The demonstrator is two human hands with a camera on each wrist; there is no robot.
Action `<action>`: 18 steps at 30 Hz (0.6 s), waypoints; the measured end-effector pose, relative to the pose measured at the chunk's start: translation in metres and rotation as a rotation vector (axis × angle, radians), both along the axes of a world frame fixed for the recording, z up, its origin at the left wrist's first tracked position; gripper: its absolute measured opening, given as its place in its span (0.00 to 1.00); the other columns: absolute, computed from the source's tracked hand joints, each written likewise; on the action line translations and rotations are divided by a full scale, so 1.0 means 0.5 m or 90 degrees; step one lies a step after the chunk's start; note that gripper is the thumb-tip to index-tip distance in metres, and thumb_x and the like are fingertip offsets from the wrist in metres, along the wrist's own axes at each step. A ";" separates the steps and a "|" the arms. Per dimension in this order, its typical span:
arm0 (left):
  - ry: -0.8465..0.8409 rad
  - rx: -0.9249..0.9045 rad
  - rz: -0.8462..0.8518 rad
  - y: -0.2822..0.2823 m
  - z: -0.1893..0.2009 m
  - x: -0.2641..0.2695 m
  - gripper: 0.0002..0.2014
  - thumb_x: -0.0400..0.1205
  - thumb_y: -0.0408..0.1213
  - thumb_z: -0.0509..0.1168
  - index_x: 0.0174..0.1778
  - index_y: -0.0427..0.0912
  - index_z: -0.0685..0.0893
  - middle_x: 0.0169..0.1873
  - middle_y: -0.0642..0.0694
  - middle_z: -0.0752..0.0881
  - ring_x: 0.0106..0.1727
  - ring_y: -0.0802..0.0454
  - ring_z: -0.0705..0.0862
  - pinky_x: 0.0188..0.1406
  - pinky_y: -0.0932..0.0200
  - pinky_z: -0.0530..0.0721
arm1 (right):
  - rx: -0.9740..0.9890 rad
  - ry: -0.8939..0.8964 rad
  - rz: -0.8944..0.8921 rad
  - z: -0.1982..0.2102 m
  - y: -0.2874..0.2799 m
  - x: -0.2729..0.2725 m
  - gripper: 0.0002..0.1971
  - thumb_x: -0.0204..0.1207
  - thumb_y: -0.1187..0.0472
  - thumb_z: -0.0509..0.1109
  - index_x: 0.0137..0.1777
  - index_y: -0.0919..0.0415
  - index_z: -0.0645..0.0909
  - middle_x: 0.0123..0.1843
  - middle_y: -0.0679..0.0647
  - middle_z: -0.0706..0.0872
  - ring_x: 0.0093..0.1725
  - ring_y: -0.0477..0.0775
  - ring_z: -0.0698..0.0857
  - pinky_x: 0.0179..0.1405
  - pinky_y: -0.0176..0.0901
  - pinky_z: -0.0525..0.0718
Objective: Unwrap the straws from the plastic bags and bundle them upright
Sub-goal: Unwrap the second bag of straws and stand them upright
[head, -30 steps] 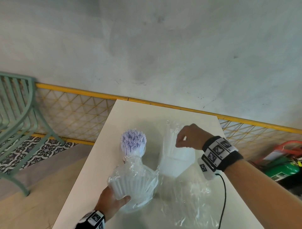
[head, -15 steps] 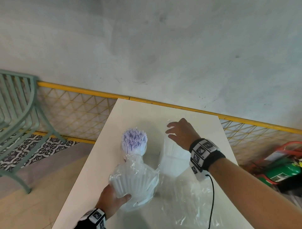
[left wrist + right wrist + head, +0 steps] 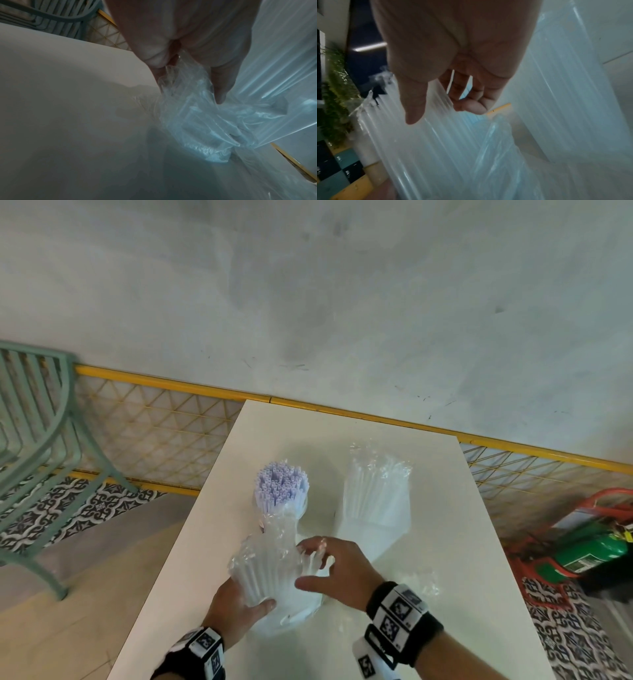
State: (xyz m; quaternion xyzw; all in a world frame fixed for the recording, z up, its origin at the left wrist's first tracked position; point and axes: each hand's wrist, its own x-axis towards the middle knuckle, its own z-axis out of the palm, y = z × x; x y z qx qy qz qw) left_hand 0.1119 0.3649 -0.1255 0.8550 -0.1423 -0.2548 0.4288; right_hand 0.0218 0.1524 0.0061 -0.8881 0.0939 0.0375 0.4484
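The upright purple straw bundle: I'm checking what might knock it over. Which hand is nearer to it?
Right, narrowly. The right hand reaches over the wrapped pack, its fingertips just below the purple straw bundle. The left hand grips the pack's near end, farther back.

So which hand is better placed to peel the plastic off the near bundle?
Probably the right hand: its fingers sit spread at the top of the bagged straws, holding nothing, while the left hand grips the bundle's base.

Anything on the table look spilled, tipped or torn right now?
Nothing spilled or tipped. The unwrapped straws and the wrapped bundle stand upright. Loose plastic lies crumpled by the right hand; the left hand holds a bagged bundle.
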 end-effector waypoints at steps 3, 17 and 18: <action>0.000 0.001 0.005 0.001 -0.001 -0.001 0.33 0.55 0.62 0.75 0.52 0.47 0.88 0.43 0.54 0.90 0.50 0.58 0.88 0.55 0.58 0.83 | 0.021 -0.044 -0.041 -0.013 0.012 0.007 0.13 0.66 0.57 0.83 0.40 0.43 0.80 0.48 0.46 0.89 0.40 0.42 0.81 0.37 0.24 0.74; -0.013 -0.008 -0.008 -0.003 0.006 -0.001 0.24 0.61 0.53 0.78 0.52 0.55 0.84 0.48 0.53 0.89 0.53 0.54 0.86 0.58 0.57 0.80 | -0.047 -0.004 -0.061 -0.031 0.033 0.022 0.12 0.65 0.53 0.79 0.48 0.47 0.85 0.45 0.48 0.89 0.45 0.47 0.87 0.50 0.40 0.86; -0.012 -0.007 -0.009 -0.004 0.008 -0.002 0.25 0.61 0.55 0.78 0.53 0.54 0.85 0.48 0.53 0.89 0.53 0.54 0.86 0.58 0.57 0.80 | -0.057 -0.005 -0.059 -0.029 0.033 0.022 0.13 0.65 0.54 0.79 0.49 0.51 0.86 0.46 0.48 0.88 0.45 0.46 0.86 0.49 0.37 0.85</action>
